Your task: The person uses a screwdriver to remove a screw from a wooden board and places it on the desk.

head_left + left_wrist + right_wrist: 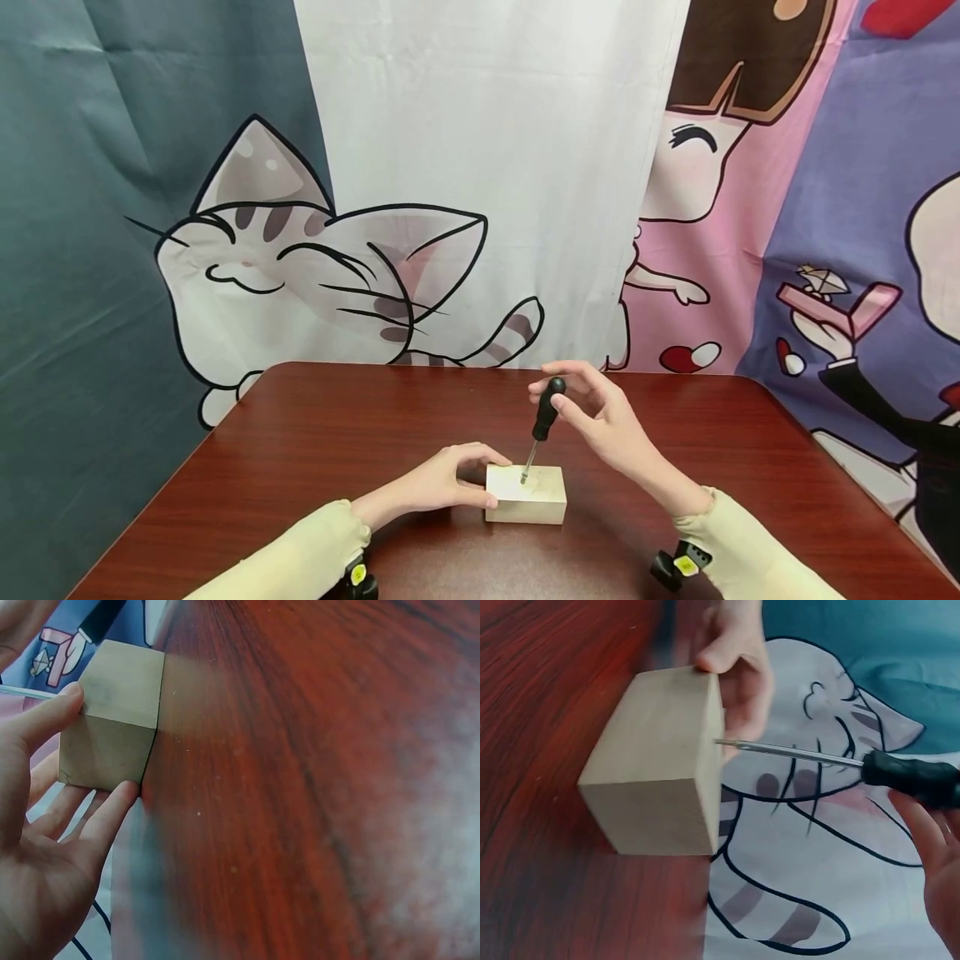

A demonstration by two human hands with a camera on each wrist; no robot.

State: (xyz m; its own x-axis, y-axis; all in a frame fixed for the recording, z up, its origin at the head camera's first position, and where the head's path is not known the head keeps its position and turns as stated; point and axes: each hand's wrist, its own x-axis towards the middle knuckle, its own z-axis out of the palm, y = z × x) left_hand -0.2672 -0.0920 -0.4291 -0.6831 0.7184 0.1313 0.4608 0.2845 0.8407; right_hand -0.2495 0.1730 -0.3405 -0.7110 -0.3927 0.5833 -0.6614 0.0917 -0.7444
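Note:
A pale wooden block (526, 510) lies on the table in front of me. My left hand (442, 479) holds its left end, thumb on the near side and fingers toward the back; the left wrist view shows the thumb and fingertips against the block (112, 750). Above it, my right hand (600, 412) pinches the black handle of a screwdriver (550, 408) between thumb and fingers. The screwdriver stands slightly tilted, its metal shaft reaching down to the block's top face. In the right wrist view a small brass-coloured piece shows where the screwdriver (802, 753) meets the block.
The reddish-brown wooden table (337, 425) extends around the block, with its far edge near a printed curtain (487, 125) showing a cartoon cat and figures. Black wrist devices (678, 567) sit below both sleeves.

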